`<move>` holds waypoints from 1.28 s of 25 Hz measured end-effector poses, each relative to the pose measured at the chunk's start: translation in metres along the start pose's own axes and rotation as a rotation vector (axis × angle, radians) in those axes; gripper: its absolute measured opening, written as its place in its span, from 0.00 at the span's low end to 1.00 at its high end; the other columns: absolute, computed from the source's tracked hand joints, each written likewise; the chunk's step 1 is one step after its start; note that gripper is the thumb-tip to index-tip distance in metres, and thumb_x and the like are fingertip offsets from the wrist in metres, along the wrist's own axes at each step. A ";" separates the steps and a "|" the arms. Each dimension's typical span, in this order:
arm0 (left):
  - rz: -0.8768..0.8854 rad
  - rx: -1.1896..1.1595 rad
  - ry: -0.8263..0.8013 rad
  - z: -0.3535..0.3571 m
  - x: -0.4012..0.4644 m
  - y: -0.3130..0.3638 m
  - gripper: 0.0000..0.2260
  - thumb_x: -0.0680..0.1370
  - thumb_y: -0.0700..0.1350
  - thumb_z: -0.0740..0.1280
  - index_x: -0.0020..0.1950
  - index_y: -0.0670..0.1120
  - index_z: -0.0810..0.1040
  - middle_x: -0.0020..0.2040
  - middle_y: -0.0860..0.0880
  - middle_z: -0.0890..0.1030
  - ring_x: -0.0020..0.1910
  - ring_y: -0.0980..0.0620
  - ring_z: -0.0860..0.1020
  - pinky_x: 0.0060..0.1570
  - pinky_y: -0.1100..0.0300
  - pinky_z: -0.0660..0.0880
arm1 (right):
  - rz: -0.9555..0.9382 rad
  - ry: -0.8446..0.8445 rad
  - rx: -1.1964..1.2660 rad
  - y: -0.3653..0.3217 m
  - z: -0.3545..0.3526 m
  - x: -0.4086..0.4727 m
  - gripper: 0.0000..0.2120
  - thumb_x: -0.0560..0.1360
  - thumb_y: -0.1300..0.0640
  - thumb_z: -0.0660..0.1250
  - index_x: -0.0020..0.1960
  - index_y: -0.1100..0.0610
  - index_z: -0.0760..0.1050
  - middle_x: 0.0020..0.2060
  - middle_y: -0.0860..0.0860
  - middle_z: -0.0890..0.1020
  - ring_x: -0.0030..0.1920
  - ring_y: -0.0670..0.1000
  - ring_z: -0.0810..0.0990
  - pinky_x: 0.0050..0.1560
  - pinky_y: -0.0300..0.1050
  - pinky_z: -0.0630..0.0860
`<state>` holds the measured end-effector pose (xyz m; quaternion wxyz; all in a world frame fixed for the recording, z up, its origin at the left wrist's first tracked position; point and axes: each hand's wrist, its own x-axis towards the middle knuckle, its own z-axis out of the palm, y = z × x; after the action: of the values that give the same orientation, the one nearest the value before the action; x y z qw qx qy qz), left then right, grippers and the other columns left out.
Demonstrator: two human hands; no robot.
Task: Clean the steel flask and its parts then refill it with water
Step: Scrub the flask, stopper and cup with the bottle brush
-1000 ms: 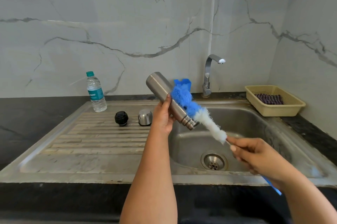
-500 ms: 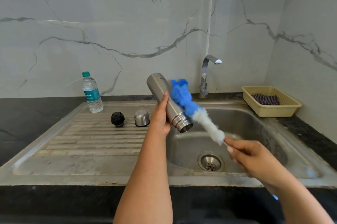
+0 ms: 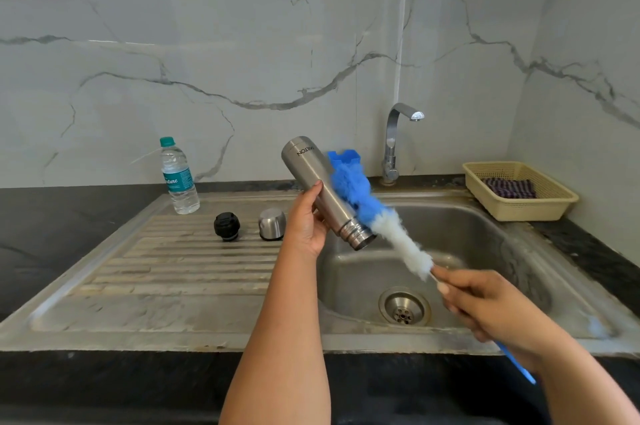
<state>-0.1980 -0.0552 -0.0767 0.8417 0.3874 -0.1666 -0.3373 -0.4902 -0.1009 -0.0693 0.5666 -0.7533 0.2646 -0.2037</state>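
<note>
My left hand (image 3: 306,220) grips the steel flask (image 3: 320,189) around its body, above the sink's left rim. The flask is tilted, base up and open threaded mouth pointing down toward the basin. My right hand (image 3: 485,303) holds the blue handle of a bottle brush (image 3: 377,216). Its blue and white bristles lie against the flask's right side, outside the mouth. On the ribbed drainboard stand the black inner stopper (image 3: 227,225) and the steel cap (image 3: 272,223), both to the left of my left hand.
A steel sink (image 3: 478,241) with a drain (image 3: 404,306) lies below the flask. The tap (image 3: 398,140) stands behind it, no water running. A plastic water bottle (image 3: 178,177) stands at the drainboard's back left. A beige basket (image 3: 554,206) with a dark cloth sits right.
The flask's mouth has swung slightly toward me and the brush has slid a little along the flask's side. Both hands keep their grips.
</note>
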 end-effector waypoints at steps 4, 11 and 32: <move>-0.055 0.066 -0.058 0.007 -0.005 -0.003 0.15 0.77 0.48 0.70 0.61 0.44 0.76 0.54 0.43 0.81 0.56 0.44 0.79 0.60 0.43 0.77 | -0.010 0.090 -0.065 -0.018 -0.006 0.023 0.12 0.79 0.62 0.62 0.53 0.47 0.80 0.31 0.54 0.72 0.26 0.47 0.64 0.24 0.39 0.60; 0.029 -0.019 -0.008 0.001 -0.003 0.003 0.20 0.76 0.50 0.69 0.65 0.43 0.74 0.56 0.42 0.81 0.55 0.44 0.81 0.59 0.44 0.77 | -0.029 -0.025 -0.061 -0.018 0.004 0.027 0.13 0.80 0.60 0.61 0.56 0.44 0.79 0.32 0.54 0.71 0.29 0.49 0.64 0.27 0.41 0.60; 0.160 0.173 0.114 0.004 0.000 -0.005 0.25 0.76 0.41 0.71 0.71 0.47 0.67 0.54 0.47 0.80 0.51 0.51 0.81 0.52 0.52 0.79 | 0.050 0.285 -0.282 0.009 -0.006 0.096 0.14 0.79 0.57 0.63 0.64 0.49 0.77 0.33 0.49 0.76 0.29 0.47 0.68 0.29 0.40 0.65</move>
<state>-0.2023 -0.0600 -0.0777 0.8375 0.4625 -0.1771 -0.2309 -0.4204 -0.1681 -0.0757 0.4173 -0.7819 0.3867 -0.2550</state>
